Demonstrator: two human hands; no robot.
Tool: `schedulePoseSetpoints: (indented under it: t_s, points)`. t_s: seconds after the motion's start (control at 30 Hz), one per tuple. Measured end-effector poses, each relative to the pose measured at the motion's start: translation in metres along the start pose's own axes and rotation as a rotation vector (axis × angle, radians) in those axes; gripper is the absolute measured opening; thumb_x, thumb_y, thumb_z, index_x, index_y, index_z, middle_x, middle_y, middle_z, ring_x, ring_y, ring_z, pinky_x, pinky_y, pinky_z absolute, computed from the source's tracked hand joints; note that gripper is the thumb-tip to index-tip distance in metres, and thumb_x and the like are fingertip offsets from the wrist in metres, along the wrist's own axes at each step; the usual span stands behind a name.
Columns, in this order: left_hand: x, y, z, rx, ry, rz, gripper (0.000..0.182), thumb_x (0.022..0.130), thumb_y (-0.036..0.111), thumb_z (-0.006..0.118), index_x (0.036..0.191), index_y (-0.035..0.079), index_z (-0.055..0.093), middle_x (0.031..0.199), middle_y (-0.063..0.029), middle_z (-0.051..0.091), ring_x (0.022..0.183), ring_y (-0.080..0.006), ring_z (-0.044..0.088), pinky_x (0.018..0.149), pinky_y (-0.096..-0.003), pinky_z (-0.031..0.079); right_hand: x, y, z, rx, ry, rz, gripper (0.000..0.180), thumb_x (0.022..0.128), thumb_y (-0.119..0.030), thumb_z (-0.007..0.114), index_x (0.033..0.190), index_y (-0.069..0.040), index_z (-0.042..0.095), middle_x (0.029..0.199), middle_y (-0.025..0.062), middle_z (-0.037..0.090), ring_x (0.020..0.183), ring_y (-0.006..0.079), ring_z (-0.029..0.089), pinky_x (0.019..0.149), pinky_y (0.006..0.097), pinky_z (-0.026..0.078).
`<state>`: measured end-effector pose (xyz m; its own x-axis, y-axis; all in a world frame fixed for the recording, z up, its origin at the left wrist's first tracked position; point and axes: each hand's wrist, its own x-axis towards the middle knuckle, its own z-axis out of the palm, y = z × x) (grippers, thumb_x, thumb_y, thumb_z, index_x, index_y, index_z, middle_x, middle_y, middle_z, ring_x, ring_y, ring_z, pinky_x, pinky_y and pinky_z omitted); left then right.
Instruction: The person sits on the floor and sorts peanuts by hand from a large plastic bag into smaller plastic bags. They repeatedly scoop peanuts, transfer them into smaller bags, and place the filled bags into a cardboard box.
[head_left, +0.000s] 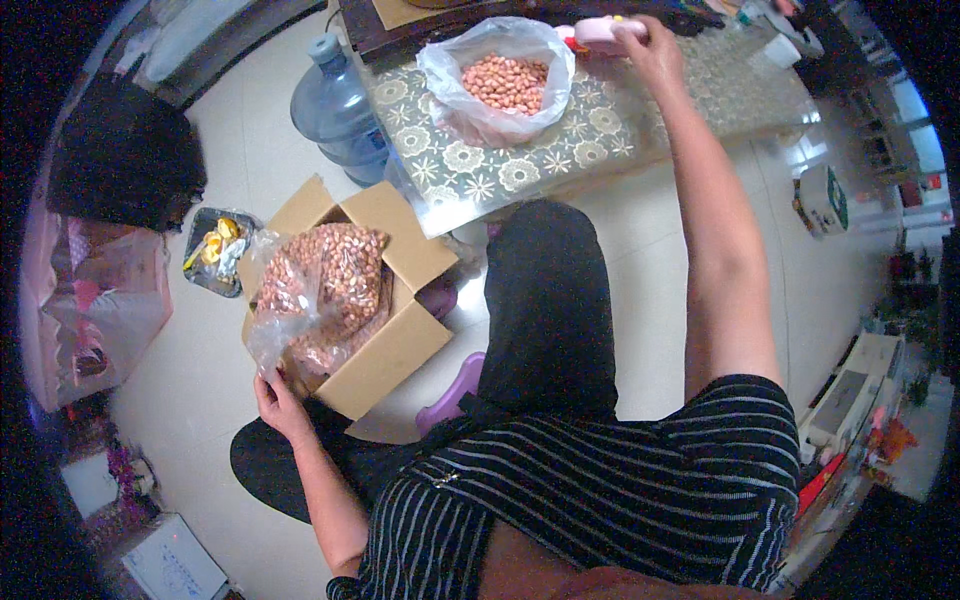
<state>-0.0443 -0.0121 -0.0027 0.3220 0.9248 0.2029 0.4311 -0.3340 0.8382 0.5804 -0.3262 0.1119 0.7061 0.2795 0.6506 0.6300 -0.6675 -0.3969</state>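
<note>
My left hand (282, 409) pinches the gathered end of a clear plastic bag (319, 274) full of shelled, reddish-skinned peanuts. The bag sits in an open cardboard box (397, 360) on the floor, to the left of my knee. Stretched out over the low table, my right hand (657, 56) grips a pale pink rounded object (600, 31) whose exact kind is unclear. Beside it on the table stands an open white plastic bag (551, 101), with more peanuts (506, 82) inside.
The table's patterned cover (517, 172) has a corner close to the box. A blue water-cooler bottle (341, 112) stands left of the table. A black tray (196, 259) of scraps lies beyond the box. Purple plastic (454, 394) shows between box and leg.
</note>
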Motion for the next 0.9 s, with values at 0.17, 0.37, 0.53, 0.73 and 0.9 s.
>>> schedulePoseSetpoints:
  t_s: [0.17, 0.37, 0.53, 0.73, 0.9]
  points:
    - [-0.001, -0.003, 0.003, 0.008, 0.015, -0.010, 0.023, 0.089, 0.012, 0.054, 0.107, -0.003, 0.058, 0.093, -0.0065, 0.063, 0.082, -0.0133, 0.057, 0.076, -0.0266, 0.046, 0.049, -0.067, 0.018, -0.071, -0.080, -0.007, 0.033, 0.077, -0.031, 0.055, 0.098, -0.006, 0.060, 0.093, 0.0199, 0.061, 0.088, 0.0371, 0.059, 0.078, 0.0451, 0.047]
    - [0.004, -0.021, 0.006, 0.033, 0.038, -0.025, 0.024, 0.087, 0.008, 0.055, 0.107, -0.004, 0.058, 0.096, -0.0106, 0.065, 0.084, -0.0173, 0.059, 0.078, -0.0295, 0.047, 0.085, -0.099, 0.044, -0.220, -0.307, -0.005, 0.035, 0.078, -0.030, 0.050, 0.102, -0.007, 0.061, 0.094, 0.0208, 0.063, 0.090, 0.0367, 0.061, 0.079, 0.0455, 0.048]
    - [0.007, -0.022, 0.004, 0.088, 0.002, -0.039, 0.024, 0.086, 0.005, 0.054, 0.108, -0.004, 0.058, 0.096, -0.0105, 0.065, 0.086, -0.0174, 0.059, 0.078, -0.0295, 0.046, 0.095, -0.102, 0.050, -0.242, -0.388, -0.031, 0.041, 0.076, -0.033, 0.052, 0.108, -0.008, 0.061, 0.100, 0.0207, 0.063, 0.094, 0.0352, 0.061, 0.081, 0.0442, 0.048]
    - [0.005, -0.015, 0.008, 0.023, 0.036, 0.001, 0.021, 0.086, 0.004, 0.053, 0.105, -0.004, 0.059, 0.095, -0.0091, 0.065, 0.086, -0.0169, 0.058, 0.078, -0.0299, 0.046, 0.088, -0.089, 0.054, -0.207, -0.389, 0.022, 0.048, 0.074, -0.040, 0.057, 0.112, -0.011, 0.059, 0.098, 0.0185, 0.065, 0.094, 0.0342, 0.062, 0.082, 0.0424, 0.048]
    - [0.005, -0.012, 0.010, 0.019, 0.011, -0.002, 0.020, 0.087, 0.003, 0.053, 0.105, -0.004, 0.059, 0.095, -0.0075, 0.063, 0.084, -0.0157, 0.058, 0.075, -0.0286, 0.047, 0.080, -0.083, 0.053, -0.007, -0.335, 0.035, 0.050, 0.073, -0.044, 0.062, 0.112, -0.012, 0.058, 0.094, 0.0162, 0.066, 0.090, 0.0320, 0.063, 0.078, 0.0406, 0.050]
